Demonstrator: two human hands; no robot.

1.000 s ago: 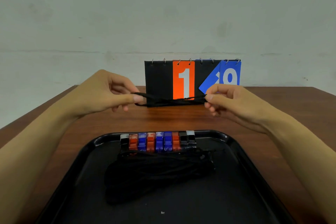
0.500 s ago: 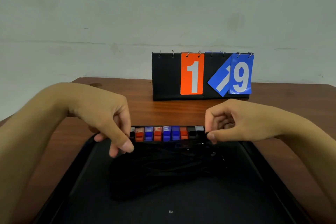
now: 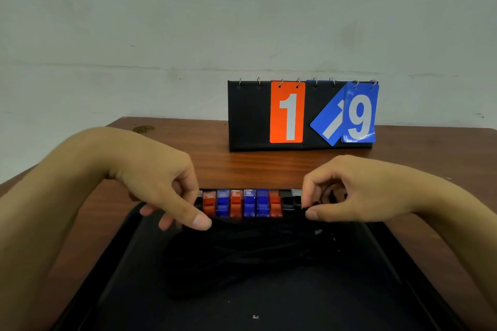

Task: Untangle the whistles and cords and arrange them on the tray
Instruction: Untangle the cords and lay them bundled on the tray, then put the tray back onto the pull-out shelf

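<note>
That shiny black plastic tray (image 3: 113,271) already has the heap of black cords (image 3: 242,252) piled behind the row of red, blue and black whistles (image 3: 242,203). Your left hand (image 3: 161,191) and right hand (image 3: 347,196) each pinch an end of one black cord (image 3: 305,208) in their fingers, low over the heap. Let go sloppy and it could sink into the pile and re-tangle, or you'll bump the whistles crooked.

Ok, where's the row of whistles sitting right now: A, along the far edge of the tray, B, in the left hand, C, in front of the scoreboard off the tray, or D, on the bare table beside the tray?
A: the whistles stand side by side along the far edge of the tray, between the left hand and right hand.
</note>
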